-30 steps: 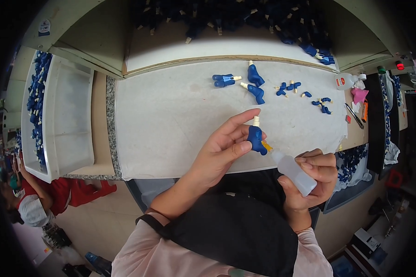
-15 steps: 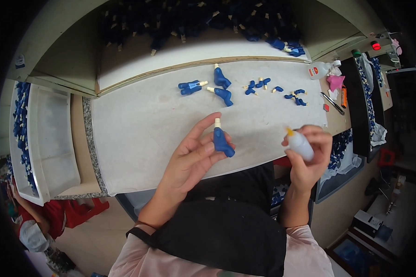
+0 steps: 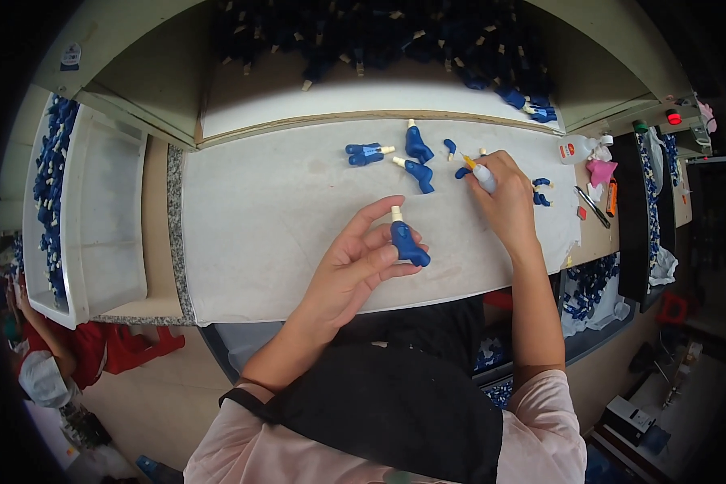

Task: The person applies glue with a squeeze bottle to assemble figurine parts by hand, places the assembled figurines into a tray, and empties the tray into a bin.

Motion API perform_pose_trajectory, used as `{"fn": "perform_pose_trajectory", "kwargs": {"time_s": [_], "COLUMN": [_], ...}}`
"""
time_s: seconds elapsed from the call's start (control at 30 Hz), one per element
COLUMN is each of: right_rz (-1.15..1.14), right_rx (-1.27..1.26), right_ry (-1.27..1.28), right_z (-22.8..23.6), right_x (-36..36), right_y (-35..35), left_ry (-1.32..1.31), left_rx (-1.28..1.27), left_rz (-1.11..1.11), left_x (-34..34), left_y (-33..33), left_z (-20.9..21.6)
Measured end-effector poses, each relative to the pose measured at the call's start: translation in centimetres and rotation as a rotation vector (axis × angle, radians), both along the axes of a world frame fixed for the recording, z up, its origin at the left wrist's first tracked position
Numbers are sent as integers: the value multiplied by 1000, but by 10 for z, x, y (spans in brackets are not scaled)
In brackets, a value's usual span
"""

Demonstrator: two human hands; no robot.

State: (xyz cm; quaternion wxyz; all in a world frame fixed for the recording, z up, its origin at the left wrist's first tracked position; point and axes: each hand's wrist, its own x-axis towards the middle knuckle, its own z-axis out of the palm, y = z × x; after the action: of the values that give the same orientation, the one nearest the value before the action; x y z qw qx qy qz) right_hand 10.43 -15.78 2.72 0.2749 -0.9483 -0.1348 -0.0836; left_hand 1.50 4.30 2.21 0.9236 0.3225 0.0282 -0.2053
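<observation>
Over the white-covered table, my left hand [image 3: 343,270] closes its fingers round a blue moulded figure piece [image 3: 408,244] with a cream peg on top, held upright. My right hand [image 3: 505,198] grips a small white squeeze bottle [image 3: 484,178] with a yellow tip. That tip is among small blue curved pieces, beside one [image 3: 462,173] and below another [image 3: 449,148]; whether it touches any cannot be made out. More small pieces [image 3: 542,194] lie right of my right hand. Farther back lie larger blue pieces with cream pegs [image 3: 417,145] [image 3: 366,154] [image 3: 416,175].
A shelf heaped with blue pieces [image 3: 363,40] spans the back. At left stands a white bin [image 3: 113,242] with blue pieces. On the right are a clear bottle [image 3: 573,148], a pink object [image 3: 601,171], a pen [image 3: 593,207] and an orange tool [image 3: 612,198]. A person in red [image 3: 81,347] is far left.
My right hand has carried the squeeze bottle forward and left to the small blue pieces. My left hand still holds the blue figure piece. The whole view has shifted slightly.
</observation>
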Motion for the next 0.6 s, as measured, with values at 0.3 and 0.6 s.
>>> {"fn": "perform_pose_trajectory", "kwargs": {"time_s": [0.3,0.6], "right_rz": [-124,-74], "right_rx": [700,1315], "right_ry": [345,548], "right_z": [10,16], "right_x": [-30,-74], "right_y": [0,15], "left_ry": [15,-33], "left_rx": [-28,32], "left_rz": [-55,-98], "left_x": [-2,-9], "left_y": [0,-5], "left_z": [0,5]}}
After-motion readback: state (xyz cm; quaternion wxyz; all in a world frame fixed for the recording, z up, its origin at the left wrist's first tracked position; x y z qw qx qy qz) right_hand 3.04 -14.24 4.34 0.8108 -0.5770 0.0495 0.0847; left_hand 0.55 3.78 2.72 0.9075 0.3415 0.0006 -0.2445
